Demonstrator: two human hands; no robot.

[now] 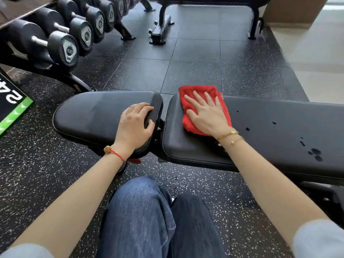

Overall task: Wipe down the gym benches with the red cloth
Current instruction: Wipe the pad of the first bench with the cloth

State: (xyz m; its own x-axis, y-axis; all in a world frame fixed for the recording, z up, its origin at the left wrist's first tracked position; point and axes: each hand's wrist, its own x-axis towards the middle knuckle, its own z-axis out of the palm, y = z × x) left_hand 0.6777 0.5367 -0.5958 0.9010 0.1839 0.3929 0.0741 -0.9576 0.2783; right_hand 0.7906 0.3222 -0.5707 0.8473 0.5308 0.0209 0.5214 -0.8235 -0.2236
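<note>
A black padded gym bench lies across the view in two parts, a short seat pad on the left and a long back pad on the right. The red cloth lies on the left end of the long pad. My right hand presses flat on the cloth with straight, spread fingers. My left hand grips the right end of the seat pad, fingers curled over its edge. Dark wet drops dot the long pad to the right of the cloth.
A rack of black dumbbells stands at the back left. Another bench frame stands on the speckled rubber floor behind. A green and black sign lies at the left. My knees in jeans are close to the bench.
</note>
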